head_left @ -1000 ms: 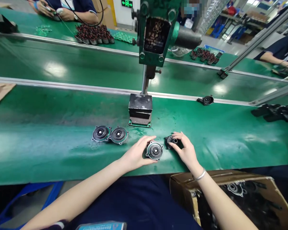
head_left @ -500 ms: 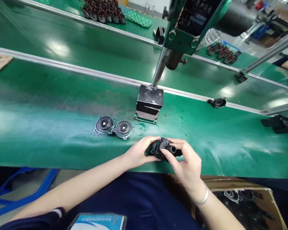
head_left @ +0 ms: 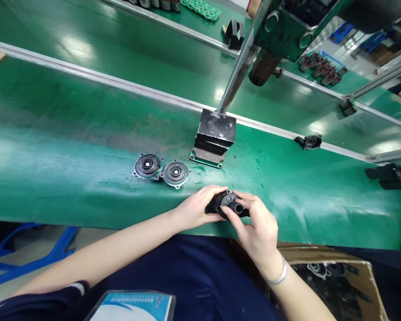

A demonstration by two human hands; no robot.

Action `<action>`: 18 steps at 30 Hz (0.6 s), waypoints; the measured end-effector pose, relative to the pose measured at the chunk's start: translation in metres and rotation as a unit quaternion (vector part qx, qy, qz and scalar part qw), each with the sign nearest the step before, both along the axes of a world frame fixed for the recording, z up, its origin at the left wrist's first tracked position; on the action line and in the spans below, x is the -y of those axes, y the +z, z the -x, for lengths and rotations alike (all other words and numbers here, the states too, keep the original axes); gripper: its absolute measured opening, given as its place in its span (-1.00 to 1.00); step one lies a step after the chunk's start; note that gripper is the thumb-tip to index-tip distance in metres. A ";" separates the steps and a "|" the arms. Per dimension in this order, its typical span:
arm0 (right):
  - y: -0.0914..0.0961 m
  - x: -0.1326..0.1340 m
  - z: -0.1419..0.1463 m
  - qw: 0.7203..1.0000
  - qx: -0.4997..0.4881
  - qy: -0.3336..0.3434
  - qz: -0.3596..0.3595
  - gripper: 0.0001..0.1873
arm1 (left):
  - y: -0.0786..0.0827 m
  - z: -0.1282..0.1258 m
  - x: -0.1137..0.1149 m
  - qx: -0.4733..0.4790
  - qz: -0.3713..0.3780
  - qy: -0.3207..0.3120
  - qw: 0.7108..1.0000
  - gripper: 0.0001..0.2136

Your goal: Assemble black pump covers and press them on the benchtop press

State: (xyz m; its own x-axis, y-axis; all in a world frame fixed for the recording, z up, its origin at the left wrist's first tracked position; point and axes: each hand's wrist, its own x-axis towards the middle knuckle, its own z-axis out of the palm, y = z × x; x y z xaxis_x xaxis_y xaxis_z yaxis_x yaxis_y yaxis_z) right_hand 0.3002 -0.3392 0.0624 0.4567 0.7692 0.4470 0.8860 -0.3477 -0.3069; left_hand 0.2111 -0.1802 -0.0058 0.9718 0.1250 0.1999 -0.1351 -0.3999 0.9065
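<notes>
Near the front edge of the green bench, my left hand [head_left: 195, 208] is closed around a black pump body [head_left: 211, 206]. My right hand [head_left: 261, 227] grips a ribbed black pump cover [head_left: 227, 200] with a round pipe stub, thumb and fingers on either side of the stub. Cover and body are against each other, and the green seal ring does not show now. To the left of my hands, two round black discs [head_left: 149, 166] with green rings and white centres lie side by side, touching.
A metal stand with a black base block [head_left: 217, 128] rises behind my hands. Another black pump cover [head_left: 312, 141] rests by the metal rail. Black parts [head_left: 392, 176] lie at the right. Below the bench edge, a cardboard box [head_left: 364, 267] holds several black parts.
The cover has come closer to the pump body and turned slightly, and the green ring between them has gone from sight. Both hands keep their hold. The camera view has shifted a little.
</notes>
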 end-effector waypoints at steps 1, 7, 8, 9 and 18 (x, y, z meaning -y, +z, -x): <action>-0.001 0.000 0.000 1.000 -0.001 -0.002 0.000 -0.71 | 0.000 0.000 0.000 -0.004 0.000 -0.001 1.000 -0.39; 0.000 0.002 -0.002 1.000 -0.001 0.007 0.005 -0.69 | 0.002 -0.001 0.000 0.000 -0.010 -0.005 1.000 -0.38; 0.000 0.002 -0.003 1.000 -0.001 0.008 0.006 -0.69 | 0.002 -0.001 -0.001 0.006 -0.009 -0.005 1.000 -0.36; 0.000 0.002 -0.004 1.000 -0.001 0.007 0.008 -0.70 | 0.002 -0.001 -0.001 0.015 -0.007 -0.004 1.000 -0.34; -0.006 -0.001 -0.010 1.000 0.005 0.017 0.018 -0.68 | -0.002 0.001 0.006 0.052 -0.064 -0.012 0.997 -0.48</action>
